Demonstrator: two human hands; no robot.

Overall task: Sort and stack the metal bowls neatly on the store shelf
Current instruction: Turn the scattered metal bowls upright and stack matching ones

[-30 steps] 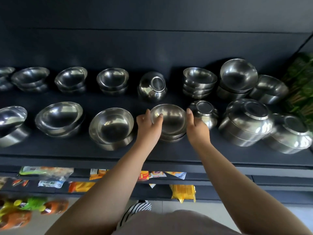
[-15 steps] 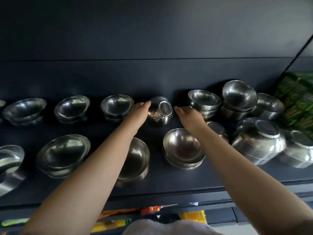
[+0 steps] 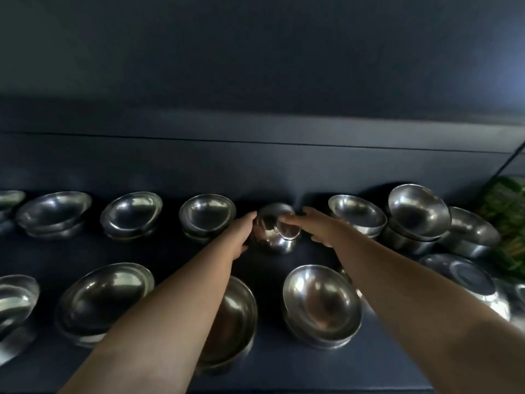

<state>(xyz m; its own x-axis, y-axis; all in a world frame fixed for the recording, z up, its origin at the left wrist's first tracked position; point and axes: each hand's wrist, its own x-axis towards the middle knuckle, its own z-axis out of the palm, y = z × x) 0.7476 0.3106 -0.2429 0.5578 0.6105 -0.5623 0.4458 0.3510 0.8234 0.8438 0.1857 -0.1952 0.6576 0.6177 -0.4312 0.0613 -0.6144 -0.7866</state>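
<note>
Two bare arms stretched over a dark store shelf point(image 3: 284, 265) toward its back edge. Left hand point(image 3: 244, 231) laid against the left side of an overturned small metal bowl point(image 3: 272, 233), fingers curved round its wall. Right hand point(image 3: 309, 226) on the right side of the same bowl, fingertips touching near its upturned foot ring, thumb spread below; how firmly this hand grips, cannot tell. Bowl tilted, base turned toward the camera, standing in the back row about midway along the shelf. In that back row to the left: three low stacks of upright bowls point(image 3: 207, 216), point(image 3: 132, 213), point(image 3: 54, 213). To the right: another upright stack point(image 3: 358, 214), then a tilted bowl on a larger one point(image 3: 419, 214) and one more bowl point(image 3: 471, 234) near the right end. Along the front edge: a stack of wide bowls point(image 3: 322, 302) just right of centre, a stack point(image 3: 233, 322) partly hidden under the left forearm, a further stack point(image 3: 105, 297) to the left, and an overturned large bowl point(image 3: 466, 280) at the right. Green packets point(image 3: 505, 220) beyond the right end of the shelf, blurred.
</note>
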